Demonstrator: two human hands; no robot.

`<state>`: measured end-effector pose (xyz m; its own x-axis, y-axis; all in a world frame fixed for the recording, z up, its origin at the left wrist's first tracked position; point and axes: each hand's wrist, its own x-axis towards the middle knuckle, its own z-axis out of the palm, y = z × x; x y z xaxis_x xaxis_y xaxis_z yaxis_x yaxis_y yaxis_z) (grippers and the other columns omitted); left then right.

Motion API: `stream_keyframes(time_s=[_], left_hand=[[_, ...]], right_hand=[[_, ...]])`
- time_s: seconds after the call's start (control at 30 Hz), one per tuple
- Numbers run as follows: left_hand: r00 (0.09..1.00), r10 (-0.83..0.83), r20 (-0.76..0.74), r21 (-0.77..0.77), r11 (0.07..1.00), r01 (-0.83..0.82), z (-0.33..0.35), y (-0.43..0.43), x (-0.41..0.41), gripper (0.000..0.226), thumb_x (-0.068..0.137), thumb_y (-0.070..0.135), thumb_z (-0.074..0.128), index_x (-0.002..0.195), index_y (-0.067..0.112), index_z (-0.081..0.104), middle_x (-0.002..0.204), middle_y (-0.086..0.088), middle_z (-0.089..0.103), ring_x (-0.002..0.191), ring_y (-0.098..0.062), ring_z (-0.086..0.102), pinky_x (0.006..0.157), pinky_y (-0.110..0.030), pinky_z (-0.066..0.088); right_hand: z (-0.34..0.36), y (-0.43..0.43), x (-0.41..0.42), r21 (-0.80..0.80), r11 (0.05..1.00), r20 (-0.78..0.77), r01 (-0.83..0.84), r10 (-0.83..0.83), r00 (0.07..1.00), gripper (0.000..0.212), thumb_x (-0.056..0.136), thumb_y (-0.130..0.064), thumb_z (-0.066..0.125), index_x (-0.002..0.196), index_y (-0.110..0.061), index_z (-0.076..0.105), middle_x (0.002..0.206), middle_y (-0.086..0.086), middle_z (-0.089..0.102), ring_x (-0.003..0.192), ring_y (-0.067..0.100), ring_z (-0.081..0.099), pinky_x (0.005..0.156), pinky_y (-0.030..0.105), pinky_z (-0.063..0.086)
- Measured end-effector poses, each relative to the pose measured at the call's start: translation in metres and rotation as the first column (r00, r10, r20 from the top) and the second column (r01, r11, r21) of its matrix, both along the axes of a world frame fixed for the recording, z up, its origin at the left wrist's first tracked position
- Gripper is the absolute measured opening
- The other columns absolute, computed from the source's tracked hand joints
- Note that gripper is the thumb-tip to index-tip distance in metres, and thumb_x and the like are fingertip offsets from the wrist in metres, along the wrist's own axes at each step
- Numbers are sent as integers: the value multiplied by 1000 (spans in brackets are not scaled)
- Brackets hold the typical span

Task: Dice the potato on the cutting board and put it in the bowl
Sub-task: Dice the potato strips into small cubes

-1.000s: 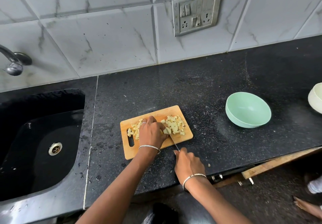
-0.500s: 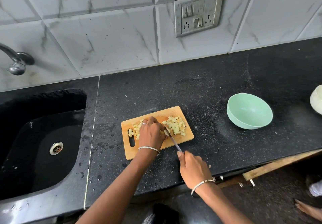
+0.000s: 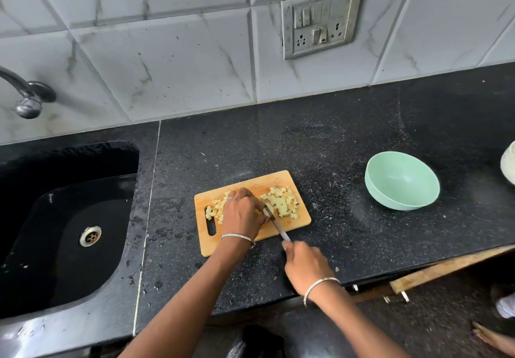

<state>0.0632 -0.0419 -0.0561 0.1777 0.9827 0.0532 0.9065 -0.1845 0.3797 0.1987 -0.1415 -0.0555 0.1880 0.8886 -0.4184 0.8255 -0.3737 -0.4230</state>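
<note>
Wooden board (image 3: 302,221) carries the firm, likely slippery potato cubes (image 3: 282,204), your left grip (image 3: 242,215) curled down on some, right grip (image 3: 305,267) wrapped round the knife (image 3: 276,223) handle; scoop them from beneath.

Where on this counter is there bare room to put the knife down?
Widest bare patch: the black counter between the cutting board and the green bowl. Also free: the strip from the board back to the tiled wall. Crowded: the board itself, with potato dice, your left hand and the knife in your right hand.
</note>
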Motion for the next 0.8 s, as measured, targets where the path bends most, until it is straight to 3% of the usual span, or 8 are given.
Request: stream_keyframes(time_s=[0.1, 0.17, 0.23, 0.37, 0.53, 0.8], left_hand=[[1000, 14, -5, -42, 999, -14, 0, 8, 1, 32, 68, 33, 83, 96, 23, 71, 115, -1, 59, 103, -25, 53, 85, -33, 42], [1000, 25, -5, -130, 991, -26, 4, 18, 0, 41, 65, 42, 85, 100, 27, 68, 116, -1, 59, 106, -26, 55, 87, -34, 45], [999, 47, 14, -200, 979, -43, 6, 32, -3, 39, 68, 45, 82, 101, 30, 67, 115, 0, 63, 106, -25, 59, 89, -37, 49], [992, 121, 36, -132, 984, -116, 4, 48, 3, 10, 82, 24, 72, 88, 32, 73, 99, 0, 72, 94, -25, 65, 80, -40, 56], [983, 181, -25, -91, 979, -183, -7, 56, 10, 15, 81, 20, 62, 74, 21, 75, 78, -2, 71, 77, -27, 65, 66, -35, 57], [981, 195, 24, -128, 973, -191, -15, 61, 7, 15, 75, 16, 63, 64, 20, 73, 70, 0, 69, 71, -25, 64, 60, -34, 56]], right_hand=[[-3, 4, 19, -100, 986, -338, 133, -159, 928, 50, 101, -50, 34, 77, -14, 58, 67, 7, 58, 51, 19, 51, 48, 27, 33], [0, 2, 23, -116, 974, -447, 192, -224, 866, 51, 101, -48, 37, 68, -13, 54, 55, 2, 50, 40, 12, 39, 40, 24, 26], [1, 1, 25, -13, 990, -363, 141, -136, 922, 50, 102, -46, 35, 68, -14, 55, 59, 0, 54, 49, 14, 47, 49, 30, 33], [2, 9, 19, 77, 995, -161, 65, -52, 986, 47, 103, -48, 27, 86, -17, 58, 82, 5, 64, 81, 28, 62, 69, 38, 47], [4, 12, 7, 120, 993, -64, 11, -3, 998, 39, 103, -45, 26, 97, -17, 53, 96, 9, 65, 91, 34, 64, 64, 36, 40], [5, 13, 1, 120, 992, 70, -42, 33, 997, 39, 104, -44, 26, 108, -15, 52, 106, 11, 65, 101, 36, 64, 66, 36, 38]])
